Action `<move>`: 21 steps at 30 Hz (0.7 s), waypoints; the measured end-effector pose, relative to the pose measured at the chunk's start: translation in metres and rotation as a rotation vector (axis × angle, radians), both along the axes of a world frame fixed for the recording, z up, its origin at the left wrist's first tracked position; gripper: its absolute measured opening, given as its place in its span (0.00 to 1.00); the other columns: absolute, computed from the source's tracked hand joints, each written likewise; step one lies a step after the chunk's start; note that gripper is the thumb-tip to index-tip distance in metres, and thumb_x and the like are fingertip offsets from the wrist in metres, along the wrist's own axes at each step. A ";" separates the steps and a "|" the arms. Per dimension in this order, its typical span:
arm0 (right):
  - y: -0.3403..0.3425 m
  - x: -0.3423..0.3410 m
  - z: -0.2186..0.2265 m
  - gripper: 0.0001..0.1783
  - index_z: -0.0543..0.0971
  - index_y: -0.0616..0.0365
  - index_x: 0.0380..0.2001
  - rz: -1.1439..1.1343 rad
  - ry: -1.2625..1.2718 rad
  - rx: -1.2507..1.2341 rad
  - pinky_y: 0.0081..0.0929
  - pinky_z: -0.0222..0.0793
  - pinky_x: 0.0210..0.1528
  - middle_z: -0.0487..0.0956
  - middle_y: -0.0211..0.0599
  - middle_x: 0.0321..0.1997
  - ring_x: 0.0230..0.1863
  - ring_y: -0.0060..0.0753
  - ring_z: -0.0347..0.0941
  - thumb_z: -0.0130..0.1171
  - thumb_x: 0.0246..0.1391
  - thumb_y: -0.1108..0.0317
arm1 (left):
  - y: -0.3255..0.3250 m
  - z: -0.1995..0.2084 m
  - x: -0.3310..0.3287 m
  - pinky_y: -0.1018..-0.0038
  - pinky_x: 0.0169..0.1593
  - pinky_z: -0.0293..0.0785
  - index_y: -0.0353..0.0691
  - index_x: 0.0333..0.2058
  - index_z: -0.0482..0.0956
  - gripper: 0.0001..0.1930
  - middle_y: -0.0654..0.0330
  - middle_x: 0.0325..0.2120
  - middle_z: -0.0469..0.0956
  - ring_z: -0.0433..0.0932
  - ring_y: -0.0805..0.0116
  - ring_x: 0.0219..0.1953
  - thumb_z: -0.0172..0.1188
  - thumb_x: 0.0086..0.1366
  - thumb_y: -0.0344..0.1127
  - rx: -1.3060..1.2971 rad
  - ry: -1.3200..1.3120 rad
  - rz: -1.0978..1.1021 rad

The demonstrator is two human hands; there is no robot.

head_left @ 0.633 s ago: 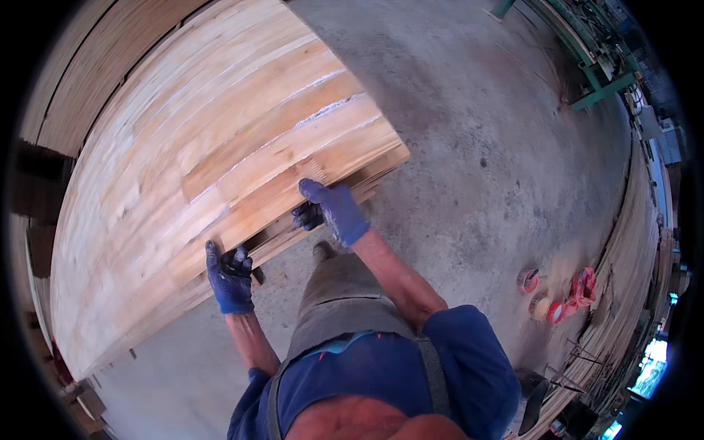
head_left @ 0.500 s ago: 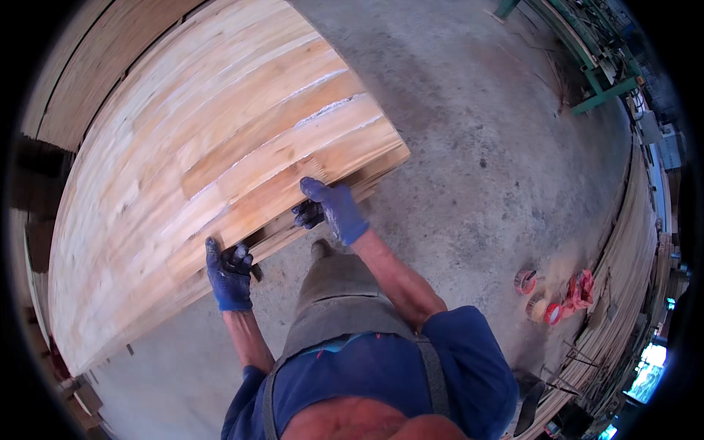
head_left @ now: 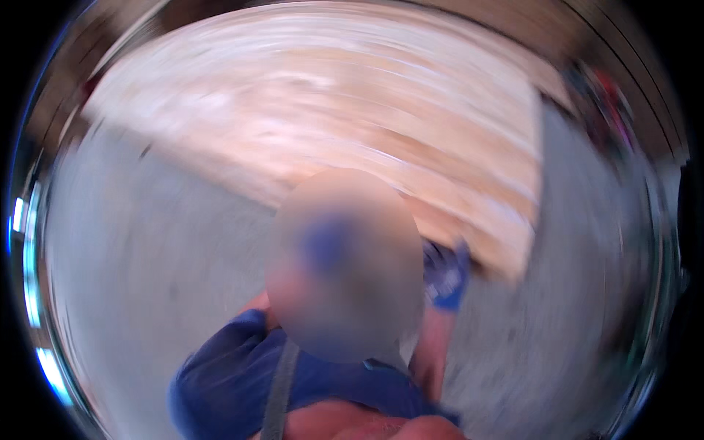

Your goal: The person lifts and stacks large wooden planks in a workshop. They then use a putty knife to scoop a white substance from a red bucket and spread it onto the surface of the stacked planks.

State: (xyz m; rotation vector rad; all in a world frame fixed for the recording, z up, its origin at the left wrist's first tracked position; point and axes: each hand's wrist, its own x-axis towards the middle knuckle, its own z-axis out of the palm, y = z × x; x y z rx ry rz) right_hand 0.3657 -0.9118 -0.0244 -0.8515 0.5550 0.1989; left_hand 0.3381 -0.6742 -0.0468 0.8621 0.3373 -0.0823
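Note:
A large pale wooden panel [head_left: 315, 95], made of joined strips, spans the upper middle of the head view. Its near right corner comes down toward my right hand [head_left: 446, 275], which wears a blue glove. That hand is at the panel's near edge, dark fingers curled below it and thumb up at the right, closed on the edge though smeared by motion. My left hand [head_left: 326, 242] appears only as a blue smudge inside a round blurred patch. Its fingers and what they touch are hidden.
Grey concrete floor [head_left: 176, 242] lies on both sides of me. Brown stacked boards [head_left: 609, 44] stand behind the panel at the upper right, with a blurred reddish item [head_left: 612, 103] near them. Bright screens or windows [head_left: 51, 378] show at the left rim.
The whole view has swung round and blurred. The panel's free corner has gone from upper middle to the right, and my right hand remains at its edge.

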 end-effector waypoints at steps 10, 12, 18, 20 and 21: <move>-0.018 0.039 -0.034 0.33 0.61 0.40 0.66 0.706 0.350 -0.600 0.29 0.72 0.37 0.75 0.35 0.40 0.35 0.31 0.72 0.52 0.59 0.50 | 0.058 0.041 -0.028 0.72 0.25 0.78 0.31 0.43 0.75 0.28 0.51 0.31 0.80 0.81 0.65 0.25 0.59 0.65 0.57 -0.057 0.306 0.475; -0.062 0.063 -0.040 0.32 0.62 0.36 0.66 0.528 0.235 -0.541 0.30 0.71 0.34 0.76 0.35 0.35 0.30 0.32 0.72 0.54 0.57 0.52 | 0.028 0.035 -0.022 0.72 0.24 0.78 0.31 0.42 0.75 0.28 0.50 0.30 0.80 0.81 0.65 0.24 0.59 0.64 0.57 -0.020 0.276 0.506; -0.099 0.046 -0.012 0.28 0.73 0.61 0.55 0.614 -0.227 -0.463 0.24 0.71 0.24 0.78 0.41 0.30 0.25 0.31 0.75 0.56 0.57 0.53 | -0.010 0.031 0.004 0.74 0.25 0.77 0.35 0.41 0.78 0.26 0.56 0.27 0.82 0.80 0.69 0.23 0.57 0.66 0.57 0.046 0.310 0.472; -0.119 0.038 -0.001 0.27 0.74 0.64 0.53 0.696 -0.260 -0.483 0.23 0.71 0.22 0.79 0.42 0.28 0.23 0.31 0.76 0.55 0.59 0.53 | -0.029 0.024 0.006 0.73 0.23 0.77 0.35 0.39 0.79 0.25 0.55 0.27 0.83 0.80 0.69 0.21 0.55 0.66 0.57 0.118 0.312 0.453; -0.118 0.033 -0.001 0.26 0.74 0.63 0.53 0.748 -0.256 -0.472 0.22 0.71 0.21 0.79 0.42 0.28 0.22 0.31 0.75 0.55 0.59 0.54 | -0.030 0.026 0.006 0.73 0.23 0.77 0.35 0.38 0.79 0.25 0.54 0.27 0.83 0.80 0.69 0.21 0.55 0.67 0.57 0.174 0.310 0.447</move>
